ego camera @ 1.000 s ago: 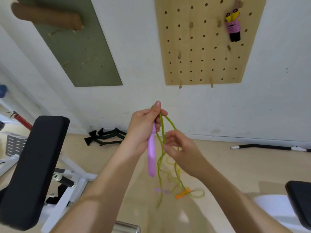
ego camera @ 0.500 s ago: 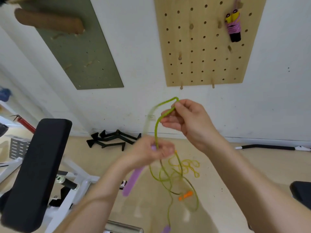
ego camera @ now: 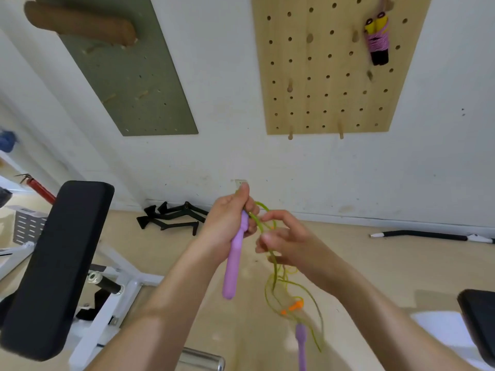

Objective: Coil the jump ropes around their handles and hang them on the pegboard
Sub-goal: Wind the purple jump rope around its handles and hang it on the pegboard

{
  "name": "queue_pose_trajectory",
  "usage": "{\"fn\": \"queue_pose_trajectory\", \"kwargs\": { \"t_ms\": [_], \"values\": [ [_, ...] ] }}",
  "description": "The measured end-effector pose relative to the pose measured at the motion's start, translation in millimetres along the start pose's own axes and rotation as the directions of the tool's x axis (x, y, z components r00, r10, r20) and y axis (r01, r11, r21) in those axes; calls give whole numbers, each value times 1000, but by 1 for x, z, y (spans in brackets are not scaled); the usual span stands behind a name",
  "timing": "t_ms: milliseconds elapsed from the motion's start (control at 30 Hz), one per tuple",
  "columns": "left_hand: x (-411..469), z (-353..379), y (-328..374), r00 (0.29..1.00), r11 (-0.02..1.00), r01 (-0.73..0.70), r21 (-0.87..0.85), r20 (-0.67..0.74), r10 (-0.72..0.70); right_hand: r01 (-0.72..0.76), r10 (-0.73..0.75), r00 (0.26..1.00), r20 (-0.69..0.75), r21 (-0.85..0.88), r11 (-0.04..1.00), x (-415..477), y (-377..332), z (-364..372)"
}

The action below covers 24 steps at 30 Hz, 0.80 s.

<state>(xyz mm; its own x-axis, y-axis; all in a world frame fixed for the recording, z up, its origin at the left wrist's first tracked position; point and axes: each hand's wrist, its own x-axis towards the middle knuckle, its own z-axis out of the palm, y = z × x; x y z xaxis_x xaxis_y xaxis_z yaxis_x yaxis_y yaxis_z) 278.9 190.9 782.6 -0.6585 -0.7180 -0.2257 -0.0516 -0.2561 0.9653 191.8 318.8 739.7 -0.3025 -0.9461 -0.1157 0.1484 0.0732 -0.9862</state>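
Left hand (ego camera: 227, 223) grips the upper purple handle (ego camera: 232, 266). Right hand (ego camera: 286, 243) pinches the green cord (ego camera: 273, 259) just beside it. Slack hangs tangled below, with the second handle (ego camera: 301, 341) dangling. Risk: loops may knot during winding, delaying hanging on the pegboard (ego camera: 321, 103).

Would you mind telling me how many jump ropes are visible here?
2. One coiled rope hangs at the pegboard's upper right. The left hand grips the green rope's purple handle; the right hand pinches its cord. More may be out of view.

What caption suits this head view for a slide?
Left hand grips handle, right hand pinches rope, below the pegboard.
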Motion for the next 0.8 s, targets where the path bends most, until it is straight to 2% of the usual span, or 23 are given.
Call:
{"fn": "queue_pose_trajectory", "kwargs": {
  "t_ms": [100,167,200,267,300,367,433,500,600,633,700,767,800],
  "values": [
    [9,2,13,998,985,27,-170,-57,-37,-69,74,997,16,-211,975,-2,29,-7],
    [15,-2,25,996,983,-16,-184,-84,1,-164,172,985,3,-280,946,-5,40,-10],
    [17,-5,29,996,990,-41,-136,-86,30,-185,183,983,-30,-218,958,-6,40,-10],
    [21,-13,25,994,992,-86,92,-57,92,-140,141,981,-132,17,990,-2,25,-9],
    [20,-16,17,994,963,-103,247,-18,111,-84,115,977,-179,173,981,4,12,-8],
    [15,-24,-8,989,847,-138,514,112,93,22,94,968,-231,457,889,22,-15,-9],
    [4,-34,-38,953,771,-172,613,300,-27,54,121,965,-232,630,775,44,-39,-8],
    [-8,-44,-64,909,715,-173,677,390,-148,63,153,961,-232,717,694,64,-54,-4],
    [-17,-58,-82,957,668,-132,732,269,-106,105,164,951,-263,772,627,87,-63,7],
    [-18,-61,-82,976,696,-96,712,206,-77,105,168,948,-272,761,640,92,-62,11],
    [-18,-65,-70,996,838,-29,545,85,-20,31,172,946,-274,606,795,91,-59,16],
    [-14,-70,-51,998,934,-33,355,-35,49,-80,138,962,-235,240,968,70,-50,27],
    [-12,-71,-40,995,959,-43,279,-78,68,-107,110,977,-185,25,994,55,-42,34]
  ]
}}
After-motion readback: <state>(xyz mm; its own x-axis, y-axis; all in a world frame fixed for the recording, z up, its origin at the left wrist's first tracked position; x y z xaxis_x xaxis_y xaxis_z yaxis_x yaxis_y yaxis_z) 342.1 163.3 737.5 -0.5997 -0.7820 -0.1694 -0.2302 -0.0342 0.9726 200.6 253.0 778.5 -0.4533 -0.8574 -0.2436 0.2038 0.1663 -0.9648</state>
